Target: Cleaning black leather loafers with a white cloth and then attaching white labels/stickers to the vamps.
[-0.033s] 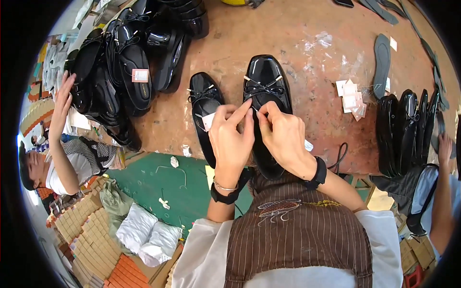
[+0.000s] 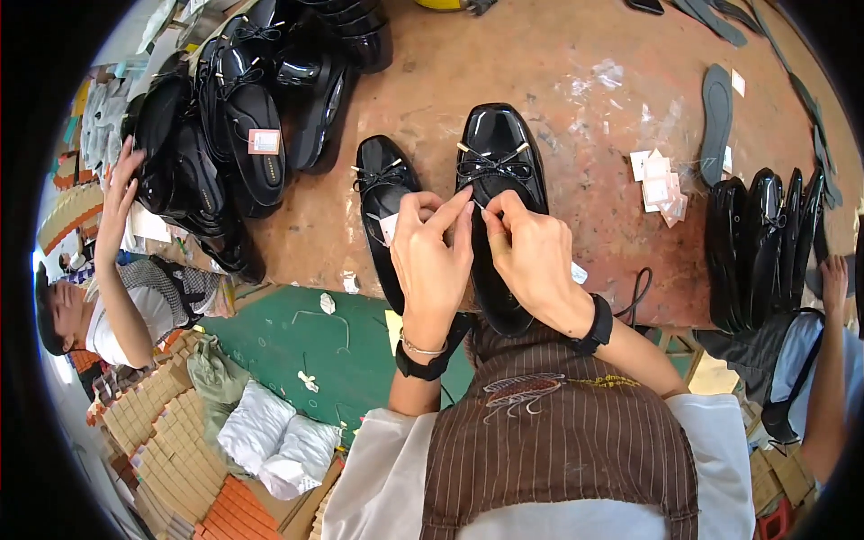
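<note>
Unmoved hands [image 2: 481, 247] pinching shoe [image 2: 499, 166] lace

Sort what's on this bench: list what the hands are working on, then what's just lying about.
In hand:
- left hand and right hand, pinching something small between them, too small to tell
- glossy black bow shoe under them
- its mate alongside

Lying about:
- heap of black shoes
- paper tags
- dark insole
- row of shoes

1. Left hand [image 2: 432, 261]: black wristband plus thin silver bracelet.
2. Right hand [image 2: 533, 256]: black wristband.
3. Brown pinstriped apron [image 2: 558, 450], embroidered motif on chest.
4. White short sleeves [image 2: 378, 477].
</note>
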Available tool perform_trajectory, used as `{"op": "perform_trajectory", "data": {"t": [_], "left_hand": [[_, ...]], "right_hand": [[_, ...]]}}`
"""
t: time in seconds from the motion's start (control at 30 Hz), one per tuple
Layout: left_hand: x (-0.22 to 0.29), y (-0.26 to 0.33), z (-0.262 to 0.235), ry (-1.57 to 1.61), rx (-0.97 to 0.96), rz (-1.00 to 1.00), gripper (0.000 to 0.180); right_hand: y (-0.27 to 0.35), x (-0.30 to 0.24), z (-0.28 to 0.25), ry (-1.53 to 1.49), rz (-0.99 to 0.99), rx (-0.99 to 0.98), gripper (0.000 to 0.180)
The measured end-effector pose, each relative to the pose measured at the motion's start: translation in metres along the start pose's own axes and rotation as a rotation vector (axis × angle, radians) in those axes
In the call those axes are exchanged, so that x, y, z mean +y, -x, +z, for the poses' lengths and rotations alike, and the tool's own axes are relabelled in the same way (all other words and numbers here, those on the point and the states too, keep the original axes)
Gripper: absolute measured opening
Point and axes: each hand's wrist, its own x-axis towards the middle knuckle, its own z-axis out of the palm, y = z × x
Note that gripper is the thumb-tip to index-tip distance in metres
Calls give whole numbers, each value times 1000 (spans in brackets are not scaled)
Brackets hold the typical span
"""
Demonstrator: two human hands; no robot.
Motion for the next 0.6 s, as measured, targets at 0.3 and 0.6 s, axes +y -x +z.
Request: {"op": "perform_trajectory", "data": {"t": [0.3,0.6], "left_hand": [[7,2,6,136,143,136,10],[7,11,3,884,-10,-150,11]], "right_hand": [[5,-2,-19,38,-42,-6,10],[-2,14,-86,-383,-9,-331,8]]}}
